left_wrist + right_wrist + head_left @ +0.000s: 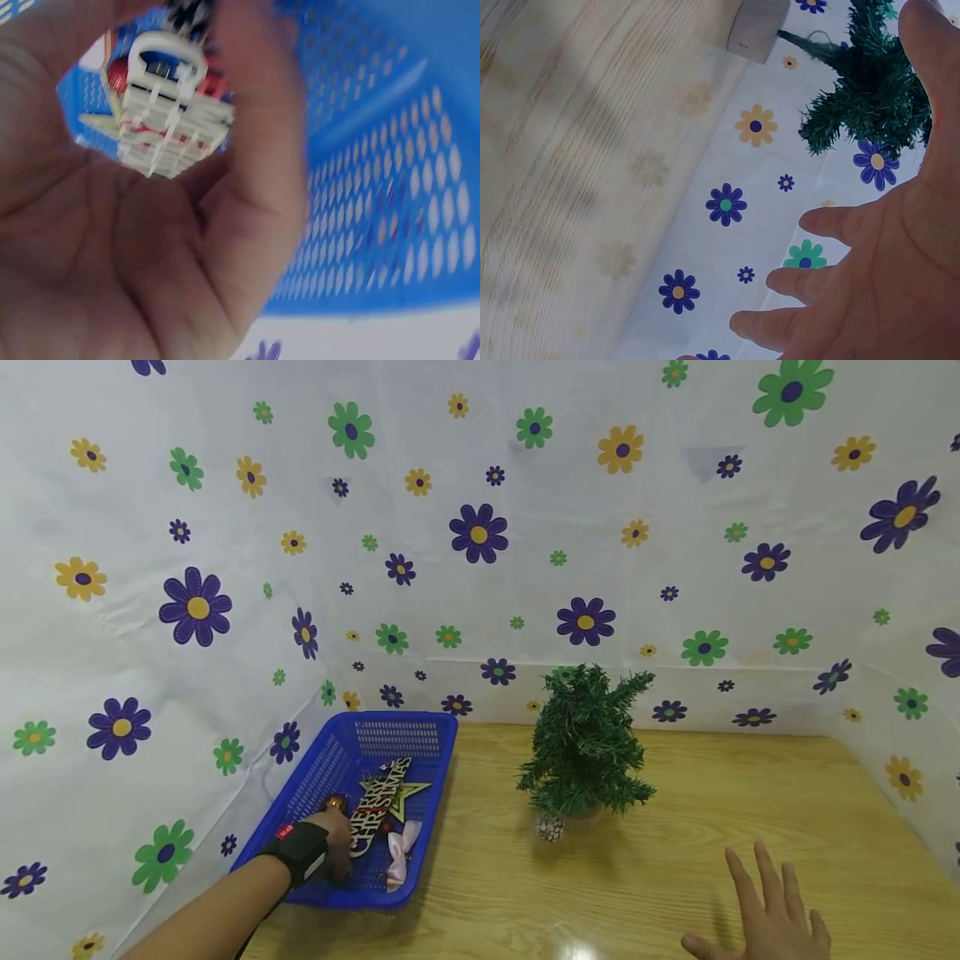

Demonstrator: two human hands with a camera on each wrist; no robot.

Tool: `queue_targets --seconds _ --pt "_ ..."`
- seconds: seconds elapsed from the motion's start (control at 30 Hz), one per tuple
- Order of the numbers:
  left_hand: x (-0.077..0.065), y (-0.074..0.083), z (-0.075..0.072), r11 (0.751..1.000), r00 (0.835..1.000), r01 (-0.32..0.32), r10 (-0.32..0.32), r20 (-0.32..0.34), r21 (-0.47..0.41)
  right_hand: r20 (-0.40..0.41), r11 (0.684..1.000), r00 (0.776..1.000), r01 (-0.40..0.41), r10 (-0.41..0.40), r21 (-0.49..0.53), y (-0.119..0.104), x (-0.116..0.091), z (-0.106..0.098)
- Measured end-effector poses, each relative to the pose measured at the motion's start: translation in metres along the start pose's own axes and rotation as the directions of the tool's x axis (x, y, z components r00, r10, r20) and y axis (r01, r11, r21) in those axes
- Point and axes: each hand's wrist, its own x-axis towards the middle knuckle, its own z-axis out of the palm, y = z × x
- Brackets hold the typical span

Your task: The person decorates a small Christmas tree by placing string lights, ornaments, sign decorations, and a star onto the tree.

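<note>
My left hand (333,839) reaches down into the blue basket (442,793), beside a wooden "MERRY CHRISTMAS" sign (372,814). Its fingers and thumb bend round in the left wrist view, with the pale sign (169,135) showing through the gap. A black-and-white patterned thing (191,16) appears near the top; whether the fingers hold it is unclear, as the fingertips are cut off. My right hand (776,914) hovers over the table with fingers spread, holding nothing. A small green Christmas tree (588,739) stands upright mid-table, a white-tipped pinecone (550,827) at its lower left.
Also in the basket are a gold star (407,793), a pale pink bow (400,852) and an orange-brown ball (335,802). The wooden table (720,810) meets a flower-printed white cloth (525,568) at the back and sides.
</note>
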Motion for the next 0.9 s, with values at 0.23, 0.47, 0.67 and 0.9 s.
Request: queue_targets --seconds 0.23,0.47,0.67,0.9 --pt "-0.043 -0.025 -0.024 0.908 0.978 0.043 -0.124 -0.169 -0.417 0.027 1.000 1.000 -0.006 0.006 -0.012 0.003 0.000 -0.003" --pt "-0.086 -0.025 -0.051 0.807 0.869 -0.272 -0.027 -0.494 -0.523 -0.046 0.998 0.998 0.043 -0.045 -0.049 -0.007 -0.004 -0.014" --pt "-0.103 0.030 -0.053 0.606 0.642 -0.645 0.097 -0.761 -0.467 -0.116 0.964 0.971 0.224 -0.209 0.140 -0.056 -0.008 -0.042" --pt "-0.100 0.121 -0.037 0.166 0.396 -0.914 0.169 -0.902 -0.370 0.108 0.595 0.917 0.156 -0.384 0.788 -0.128 0.001 -0.045"
